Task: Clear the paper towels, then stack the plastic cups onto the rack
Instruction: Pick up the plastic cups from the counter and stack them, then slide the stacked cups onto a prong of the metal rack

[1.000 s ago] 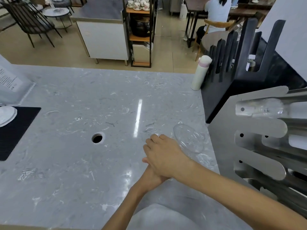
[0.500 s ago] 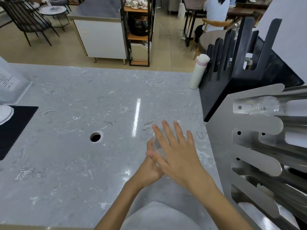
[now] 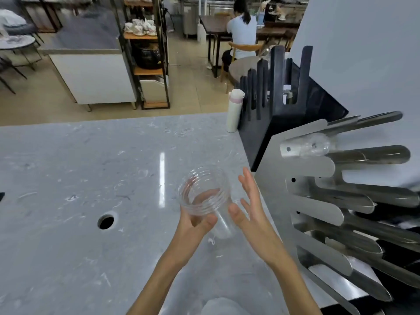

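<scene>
A stack of clear plastic cups (image 3: 204, 194) is held above the grey marble counter (image 3: 68, 178), mouth tilted toward me. My left hand (image 3: 195, 223) grips it from below, thumb on the near side. My right hand (image 3: 250, 208) is beside the stack on its right, fingers spread, palm facing the cups, not closed on them. The steel cup rack (image 3: 318, 208) stands just to the right, its slots lying sideways. One clear cup (image 3: 318, 145) sits in an upper slot. No paper towels are visible.
A black slotted rack (image 3: 279, 105) and a white bottle with a pink band (image 3: 234, 112) stand at the counter's far right. A round hole (image 3: 106, 221) is in the counter to the left. A person sits at a table (image 3: 241, 30) beyond.
The cups went from lying low under my stacked hands to being lifted in my left hand. My right hand has come off and opened beside them. The view tilted upward.
</scene>
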Available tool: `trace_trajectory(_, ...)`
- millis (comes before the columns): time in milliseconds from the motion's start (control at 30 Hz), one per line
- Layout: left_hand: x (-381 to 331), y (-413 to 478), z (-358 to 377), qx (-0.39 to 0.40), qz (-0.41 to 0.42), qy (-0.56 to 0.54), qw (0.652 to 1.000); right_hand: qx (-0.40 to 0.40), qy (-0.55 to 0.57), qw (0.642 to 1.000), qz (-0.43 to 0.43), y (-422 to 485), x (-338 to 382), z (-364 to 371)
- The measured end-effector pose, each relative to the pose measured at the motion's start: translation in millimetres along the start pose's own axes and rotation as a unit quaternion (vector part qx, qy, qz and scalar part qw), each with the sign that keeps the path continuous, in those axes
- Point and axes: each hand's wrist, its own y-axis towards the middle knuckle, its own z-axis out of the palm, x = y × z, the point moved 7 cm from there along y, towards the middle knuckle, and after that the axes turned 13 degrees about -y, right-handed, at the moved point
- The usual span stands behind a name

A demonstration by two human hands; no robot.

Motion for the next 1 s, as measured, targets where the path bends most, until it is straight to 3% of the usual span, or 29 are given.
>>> trace_trajectory(133, -8.4, 11.1, 5.8, 0.021, -0.035, -0.062, 0.997, 0.007, 0.144, 0.989, 0.018, -22.3, 2.1, 8.1)
trace_trajectory(267, -34.7, 9.9, 30.8, 0.135, -0.047, -0.062, 0.988, -0.125, 0.276, 0.950, 0.073, -47.1, 2.0, 6.7)
trace_trajectory(400, -35.6, 14.3, 54.7, 0.192, -0.074, -0.092, 0.974, -0.299, 0.227, 0.922, 0.099, -84.1, -2.5, -11.5)
trace_trajectory(533, -37.1, 15.8, 73.6, 0.184, -0.002, -0.134, 0.974, -0.434, 0.118, 0.886, 0.108, -129.3, -1.7, -40.3)
trace_trajectory(900, -59.0, 52.1, 191.8, 0.261, -0.005, -0.100, 0.960, -0.480, -0.004, 0.877, -0.029, -135.9, 3.8, -161.8)
trace_trajectory(1000, -65.9, 86.7, 209.3, 0.164, 0.020, -0.051, 0.985, -0.481, -0.024, 0.875, -0.059, -115.9, -3.4, -211.5)
